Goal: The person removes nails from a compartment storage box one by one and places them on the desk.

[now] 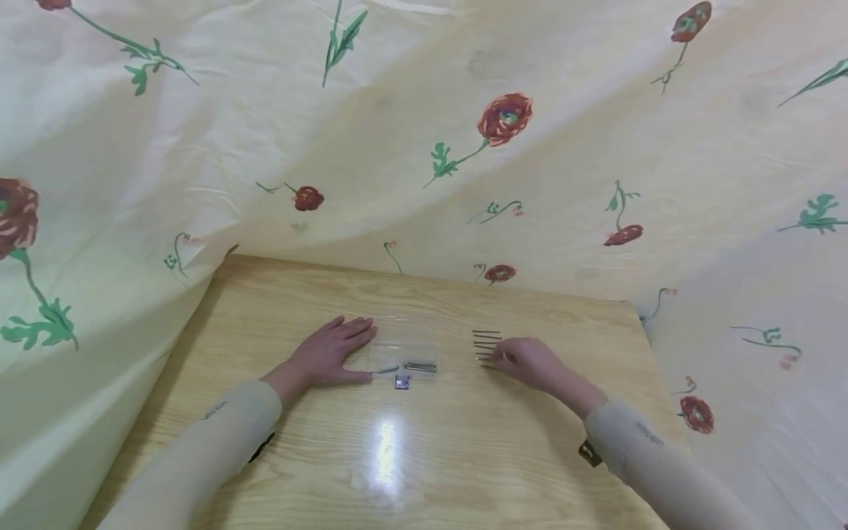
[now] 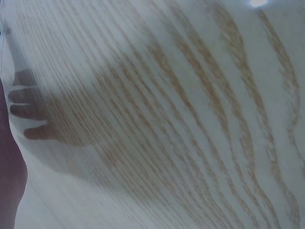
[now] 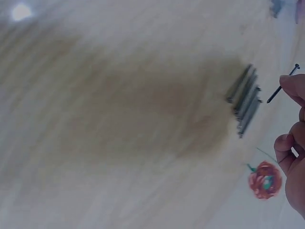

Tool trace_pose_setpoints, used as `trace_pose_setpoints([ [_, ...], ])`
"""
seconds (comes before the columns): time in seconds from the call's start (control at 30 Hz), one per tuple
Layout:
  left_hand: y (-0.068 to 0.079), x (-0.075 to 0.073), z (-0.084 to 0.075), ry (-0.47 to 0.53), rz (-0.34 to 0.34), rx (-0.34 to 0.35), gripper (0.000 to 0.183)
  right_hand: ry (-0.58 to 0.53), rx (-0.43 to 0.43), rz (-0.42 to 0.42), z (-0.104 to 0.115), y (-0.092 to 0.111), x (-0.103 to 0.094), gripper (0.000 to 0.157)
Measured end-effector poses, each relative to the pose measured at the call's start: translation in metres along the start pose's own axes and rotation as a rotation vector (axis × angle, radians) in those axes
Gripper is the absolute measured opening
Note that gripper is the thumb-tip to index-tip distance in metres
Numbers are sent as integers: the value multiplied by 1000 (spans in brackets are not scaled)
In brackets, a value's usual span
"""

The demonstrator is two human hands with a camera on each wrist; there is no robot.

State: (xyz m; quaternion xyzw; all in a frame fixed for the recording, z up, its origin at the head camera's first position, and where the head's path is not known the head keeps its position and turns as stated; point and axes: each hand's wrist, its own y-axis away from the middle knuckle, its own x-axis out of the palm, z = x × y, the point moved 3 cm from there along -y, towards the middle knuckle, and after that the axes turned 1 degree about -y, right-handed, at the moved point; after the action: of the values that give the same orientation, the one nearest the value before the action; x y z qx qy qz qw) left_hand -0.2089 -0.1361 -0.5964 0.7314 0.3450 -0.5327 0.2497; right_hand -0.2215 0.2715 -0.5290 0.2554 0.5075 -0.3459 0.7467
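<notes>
In the head view a clear plastic tray (image 1: 405,330) lies on the wooden table. My left hand (image 1: 334,350) rests spread at its left side, fingers straight and fingertips at its edge. Several nails (image 1: 420,366) lie in the tray's near part, one of them slanting apart at the left. To the right of the tray, my right hand (image 1: 530,361) is at a row of loose nails (image 1: 486,341). Between thumb and finger it pinches a single nail (image 3: 281,87), held above the table in the right wrist view. The left wrist view shows only an edge of the left hand (image 2: 9,176).
A small dark blue-and-white square (image 1: 402,383) is at the tray's near edge. Flowered cloth (image 1: 411,147) hangs behind the wooden table (image 1: 464,456) and down both sides. Light glares off the tabletop in front of the tray.
</notes>
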Motion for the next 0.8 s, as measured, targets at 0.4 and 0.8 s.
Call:
trace_pose_setpoints([
  [0.4,-2,3,3,5,5,-8,99,64,-27,-25,-4,14,23,6],
  [0.8,-1,5,3,-4,5,-10,98,82,-11,-55,-12,15,37,7],
])
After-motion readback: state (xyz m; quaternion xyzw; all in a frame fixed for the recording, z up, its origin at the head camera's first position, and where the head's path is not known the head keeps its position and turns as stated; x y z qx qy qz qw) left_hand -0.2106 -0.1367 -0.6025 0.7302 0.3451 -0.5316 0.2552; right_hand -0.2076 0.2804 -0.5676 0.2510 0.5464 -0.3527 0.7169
